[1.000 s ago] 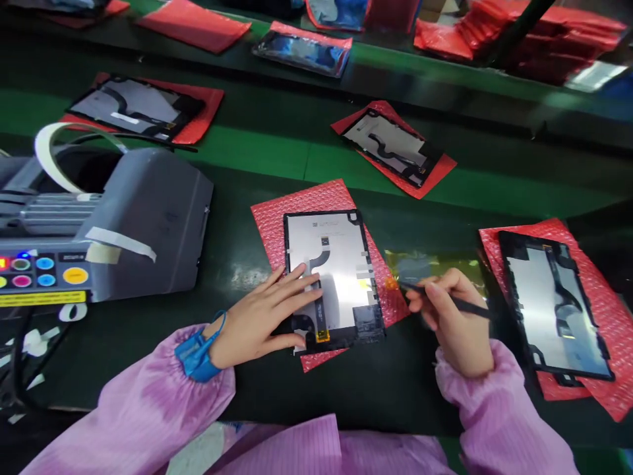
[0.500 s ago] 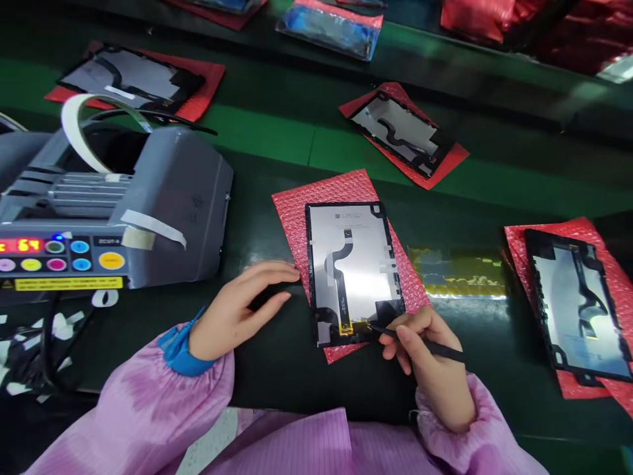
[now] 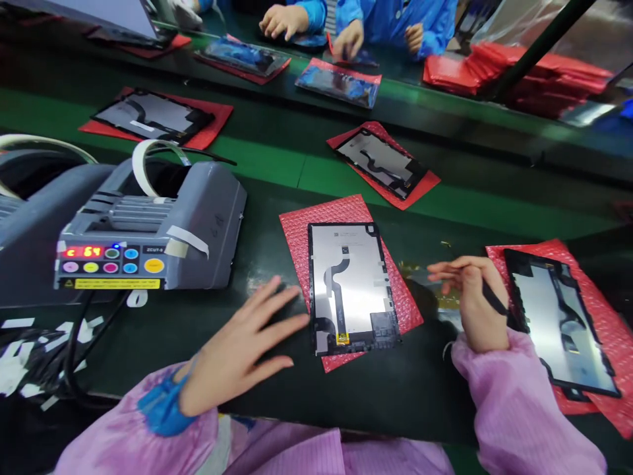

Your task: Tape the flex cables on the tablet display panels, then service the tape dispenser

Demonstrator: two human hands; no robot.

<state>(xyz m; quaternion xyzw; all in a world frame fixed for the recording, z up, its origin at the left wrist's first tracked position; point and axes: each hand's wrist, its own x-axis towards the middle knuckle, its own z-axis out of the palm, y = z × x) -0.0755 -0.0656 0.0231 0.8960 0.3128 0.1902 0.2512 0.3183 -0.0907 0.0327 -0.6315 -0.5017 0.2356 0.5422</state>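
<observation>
A tablet screen panel [image 3: 353,284] lies back side up on a red bubble-wrap sheet [image 3: 297,231] in front of me, with a black flex cable and a small yellow tab near its lower edge. My left hand [image 3: 242,346] hovers just left of it, fingers spread, holding nothing. My right hand [image 3: 469,300] is to the right of the panel, fingers closed on a thin black tool [image 3: 492,300], above a yellowish film strip [image 3: 415,269] on the table.
A grey tape dispenser machine [image 3: 153,227] with coloured buttons stands at the left, cables and paper scraps below it. More panels on red sheets lie at right [image 3: 558,316], centre back [image 3: 380,161] and left back [image 3: 153,115]. People in blue sleeves [image 3: 346,20] work across the green belt.
My right hand lifted the tool off the panel's lower edge and moved right over the film strip. My left hand stayed left of the panel with its fingers spread wider. The camera tilted up.
</observation>
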